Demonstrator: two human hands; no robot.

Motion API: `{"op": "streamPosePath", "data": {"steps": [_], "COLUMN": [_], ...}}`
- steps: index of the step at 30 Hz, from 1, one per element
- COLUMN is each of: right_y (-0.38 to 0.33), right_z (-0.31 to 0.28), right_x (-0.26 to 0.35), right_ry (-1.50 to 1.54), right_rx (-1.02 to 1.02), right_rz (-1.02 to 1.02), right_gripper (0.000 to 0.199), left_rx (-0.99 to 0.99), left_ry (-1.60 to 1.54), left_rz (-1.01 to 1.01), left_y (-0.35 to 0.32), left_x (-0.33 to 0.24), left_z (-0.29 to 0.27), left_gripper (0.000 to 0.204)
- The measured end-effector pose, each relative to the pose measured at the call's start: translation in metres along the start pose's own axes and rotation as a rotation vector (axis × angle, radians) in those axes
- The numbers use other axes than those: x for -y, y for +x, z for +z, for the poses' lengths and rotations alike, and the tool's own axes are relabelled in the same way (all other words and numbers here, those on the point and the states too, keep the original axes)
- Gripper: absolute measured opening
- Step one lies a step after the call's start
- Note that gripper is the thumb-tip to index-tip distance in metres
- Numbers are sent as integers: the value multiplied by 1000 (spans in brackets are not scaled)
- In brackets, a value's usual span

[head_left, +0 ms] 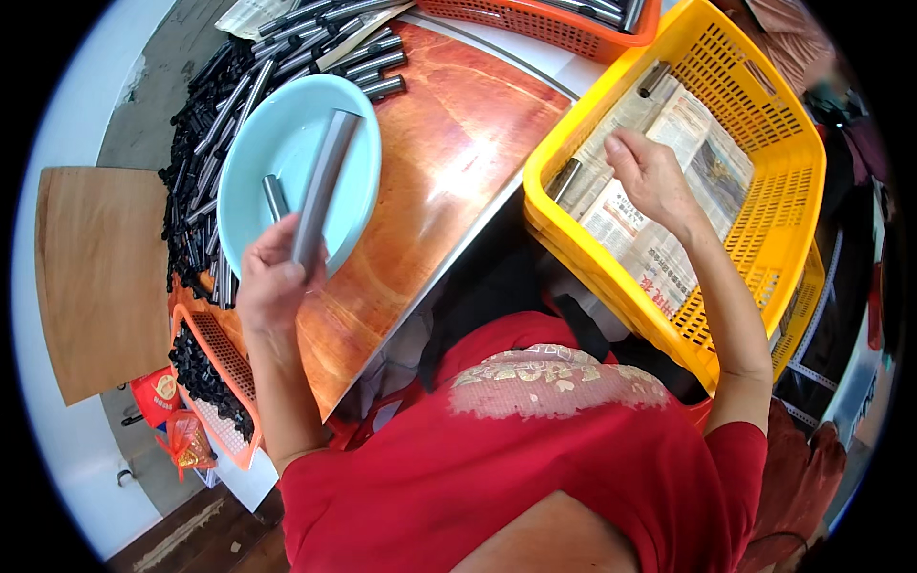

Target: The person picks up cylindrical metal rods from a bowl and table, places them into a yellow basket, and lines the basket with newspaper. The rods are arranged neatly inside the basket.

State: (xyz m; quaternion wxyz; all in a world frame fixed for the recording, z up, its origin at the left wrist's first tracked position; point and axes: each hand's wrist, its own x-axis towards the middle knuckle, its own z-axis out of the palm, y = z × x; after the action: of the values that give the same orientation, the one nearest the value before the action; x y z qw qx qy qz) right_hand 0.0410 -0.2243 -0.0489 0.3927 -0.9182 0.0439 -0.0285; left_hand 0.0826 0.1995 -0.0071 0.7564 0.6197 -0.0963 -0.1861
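My left hand (pixel 272 277) is closed around the lower end of a grey metal tube (pixel 330 177). The tube slants upward over a light blue basin (pixel 368 205), and a second, shorter-looking tube (pixel 275 199) lies inside the basin. Over the yellow plastic basket (pixel 669 325) is my right hand (pixel 650 177), its fingers curled and the thumb on top. Whether it holds anything small is hidden. Newspaper (pixel 702 172) lines the basket. One metal tube (pixel 568 180) rests at its left side below my right hand, another (pixel 654 78) near the far corner.
Many metal tubes and black parts (pixel 215 143) are heaped on the glossy orange-brown table (pixel 430 191), left of and behind the basin. An orange basket of tubes (pixel 544 29) stands at the back. Another orange basket (pixel 224 368) holds small black parts at the left.
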Motion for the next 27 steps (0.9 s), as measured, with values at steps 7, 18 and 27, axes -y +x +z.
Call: {"op": "streamPosePath", "data": {"steps": [7,18,27], "right_y": [-37,-72,-106], "right_z": [3,-20,-9], "right_x": [81,64,54], "right_ry": [261,-270,21], "right_rx": [63,-204,-129], "right_rz": [-551,-968,-509], "right_gripper": [35,35,28], "left_rx": [378,455,358], "left_ry": [-303,-560,-184], "left_rz": [-268,-536,-367], "left_y": [-14,-13,-15], "left_x": [31,72,61], "left_z": [90,129,147], "left_gripper": [55,47,32]}}
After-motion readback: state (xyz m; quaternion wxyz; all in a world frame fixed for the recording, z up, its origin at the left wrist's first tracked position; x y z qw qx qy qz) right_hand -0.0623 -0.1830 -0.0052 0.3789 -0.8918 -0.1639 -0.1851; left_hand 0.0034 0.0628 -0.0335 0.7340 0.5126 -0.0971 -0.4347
